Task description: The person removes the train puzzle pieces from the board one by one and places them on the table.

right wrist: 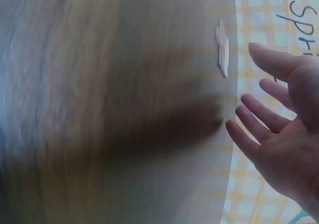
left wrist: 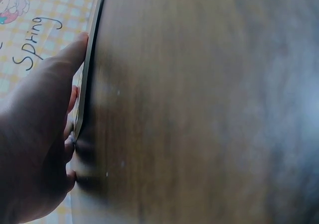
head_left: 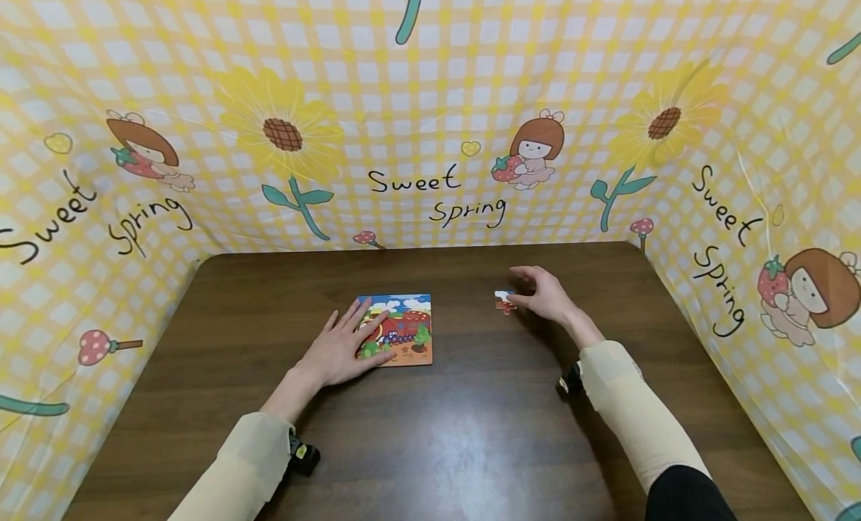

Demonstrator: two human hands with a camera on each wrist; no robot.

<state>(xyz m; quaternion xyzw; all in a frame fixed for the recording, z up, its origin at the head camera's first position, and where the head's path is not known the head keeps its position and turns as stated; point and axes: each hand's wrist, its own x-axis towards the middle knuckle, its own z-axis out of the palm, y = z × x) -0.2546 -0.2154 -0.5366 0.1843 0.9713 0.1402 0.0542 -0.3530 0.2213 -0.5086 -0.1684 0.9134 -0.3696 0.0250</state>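
A square picture puzzle board (head_left: 410, 330) with a red vehicle, clouds and green plants lies flat on the brown table. My left hand (head_left: 344, 350) rests spread over its left half and hides part of the picture. In the left wrist view, that thumb (left wrist: 77, 50) lies along the near edge of the board. A small loose puzzle piece (head_left: 504, 301) lies on the table to the right of the board. Just beside the piece is my right hand (head_left: 548, 297), fingers loosely bent and holding nothing. The right wrist view shows the piece (right wrist: 223, 50) apart from the thumb.
The dark wooden table (head_left: 457, 431) is enclosed at the back and sides by a yellow checked cloth (head_left: 417, 102) with printed flowers and figures. A small black device sits on each wrist (head_left: 304, 455).
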